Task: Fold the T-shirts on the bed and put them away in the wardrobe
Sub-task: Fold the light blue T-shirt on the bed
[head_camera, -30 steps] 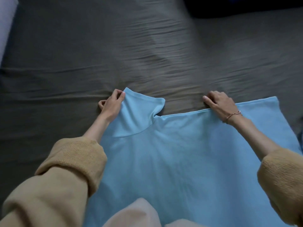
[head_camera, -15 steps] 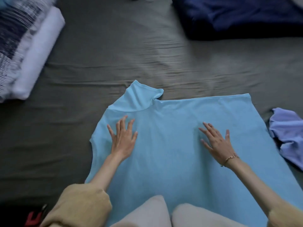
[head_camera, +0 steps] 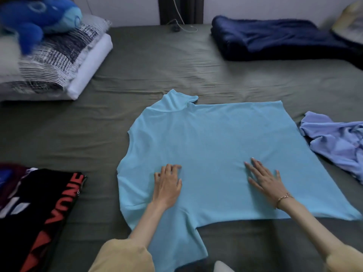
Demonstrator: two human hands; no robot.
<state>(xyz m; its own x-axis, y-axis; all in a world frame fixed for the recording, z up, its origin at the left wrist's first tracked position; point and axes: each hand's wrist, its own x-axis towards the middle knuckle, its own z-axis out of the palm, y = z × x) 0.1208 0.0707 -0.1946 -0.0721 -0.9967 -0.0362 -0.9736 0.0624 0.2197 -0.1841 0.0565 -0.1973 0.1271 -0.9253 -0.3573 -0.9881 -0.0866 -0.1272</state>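
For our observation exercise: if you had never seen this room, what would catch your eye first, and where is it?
First, the light blue T-shirt spread flat in the middle of the bed, with the left hand and right hand pressing on it. Next, the blue plush toy on the pillows at far left, and the crumpled lilac shirt at the right edge.

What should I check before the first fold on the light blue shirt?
1. Shirt spread flat on the bed: ok.
2. Left hand flat on the shirt: ok.
3. Right hand flat on the shirt: ok.
4. Near sleeve smoothed: not ok, it trails toward the person, rumpled.
5. Lilac shirt apart from the fold area: ok, beside the right edge.
6. Underside free of creases: cannot tell.
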